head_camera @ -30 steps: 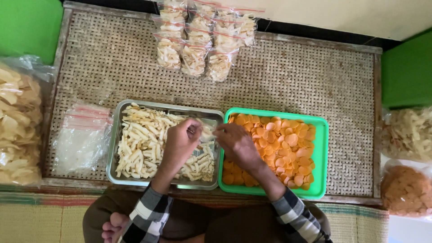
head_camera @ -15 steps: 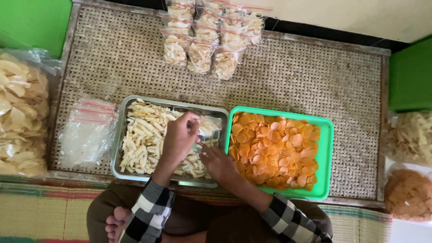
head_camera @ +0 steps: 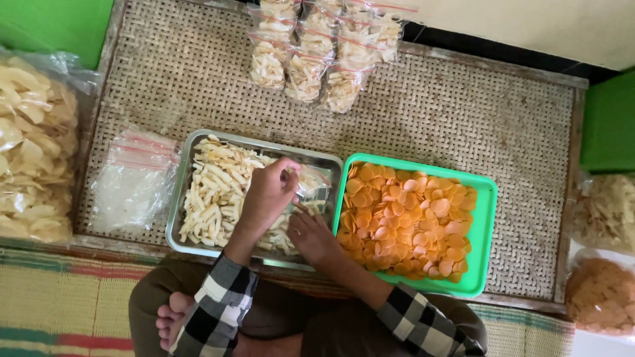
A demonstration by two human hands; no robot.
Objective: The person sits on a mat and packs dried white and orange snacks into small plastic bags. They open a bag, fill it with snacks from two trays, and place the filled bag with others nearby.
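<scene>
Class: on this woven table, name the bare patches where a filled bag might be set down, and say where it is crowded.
Bare weave lies behind the green tray, right of the filled bags, and between those bags and the metal tray. The front is crowded: both trays, empty bags, left hand, right hand.

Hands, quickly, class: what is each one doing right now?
Left hand: closed, pinching a small clear bag over the metal tray.
Right hand: in the pale sticks; grip cannot be told.
</scene>
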